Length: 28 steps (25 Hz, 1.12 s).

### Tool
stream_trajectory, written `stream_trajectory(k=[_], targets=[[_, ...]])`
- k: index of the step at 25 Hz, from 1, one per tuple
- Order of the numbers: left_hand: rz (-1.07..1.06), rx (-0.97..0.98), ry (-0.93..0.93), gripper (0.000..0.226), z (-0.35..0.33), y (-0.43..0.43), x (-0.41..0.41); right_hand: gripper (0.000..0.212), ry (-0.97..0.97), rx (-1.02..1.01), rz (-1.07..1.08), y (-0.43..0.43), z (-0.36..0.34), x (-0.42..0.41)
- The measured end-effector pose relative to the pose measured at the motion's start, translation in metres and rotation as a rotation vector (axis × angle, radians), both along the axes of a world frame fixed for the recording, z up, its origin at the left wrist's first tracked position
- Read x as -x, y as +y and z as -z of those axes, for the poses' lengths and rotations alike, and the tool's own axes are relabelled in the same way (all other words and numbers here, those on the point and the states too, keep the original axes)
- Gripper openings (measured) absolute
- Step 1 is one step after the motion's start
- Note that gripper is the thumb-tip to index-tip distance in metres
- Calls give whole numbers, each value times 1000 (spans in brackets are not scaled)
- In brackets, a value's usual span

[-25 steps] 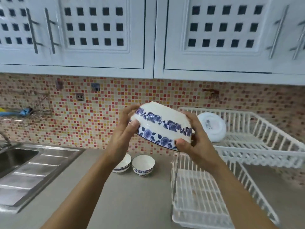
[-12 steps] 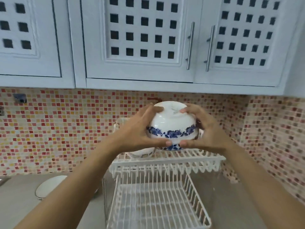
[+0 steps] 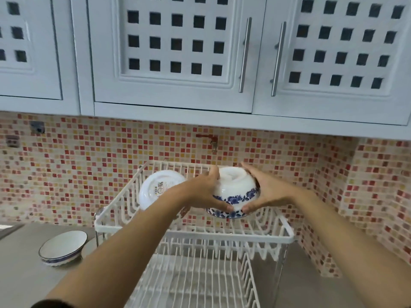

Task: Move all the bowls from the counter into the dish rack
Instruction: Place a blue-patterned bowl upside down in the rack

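I hold a white bowl with blue flower bands (image 3: 234, 192) upside down between both hands, low over the upper tier of the white two-tier dish rack (image 3: 287, 235). My left hand (image 3: 201, 192) grips its left side, my right hand (image 3: 264, 190) its right side. A white bowl (image 3: 159, 187) with a sticker on its base stands on edge in the upper tier, left of the held one. Another blue-rimmed bowl (image 3: 63, 247) sits upright on the grey counter (image 3: 20, 274) left of the rack.
White cabinets (image 3: 178, 52) with bar handles hang overhead. A red and yellow mosaic backsplash (image 3: 333, 174) runs behind the rack. The rack's lower tier (image 3: 200, 283) is bare wire. A sink edge shows at far left.
My view swung right from the sink toward the rack. Both hands carried the bowl rightward and lowered it over the upper tier, turning it fully upside down.
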<state>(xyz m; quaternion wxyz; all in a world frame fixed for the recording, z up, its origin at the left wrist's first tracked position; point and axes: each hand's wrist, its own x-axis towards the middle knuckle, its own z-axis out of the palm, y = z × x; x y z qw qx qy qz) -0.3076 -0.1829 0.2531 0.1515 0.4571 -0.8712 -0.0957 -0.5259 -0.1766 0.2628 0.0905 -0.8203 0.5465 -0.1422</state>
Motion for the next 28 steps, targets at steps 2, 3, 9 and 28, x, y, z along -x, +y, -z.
stream_trajectory(k=[2, 3, 9, 28], targets=[[-42, -17, -27, 90, 13, -10, 14, 133, 104, 1, -11, -15, 6, 7], [-66, -25, -44, 94, 19, -13, 19, 130, 136, -12, -24, -23, 9, 10], [-165, -42, -205, 103, 42, -26, 36, 105, 230, -73, -97, -45, 21, 8], [-178, -1, -258, 99, 51, -24, 39, 127, 497, 32, 37, -49, 37, 4]])
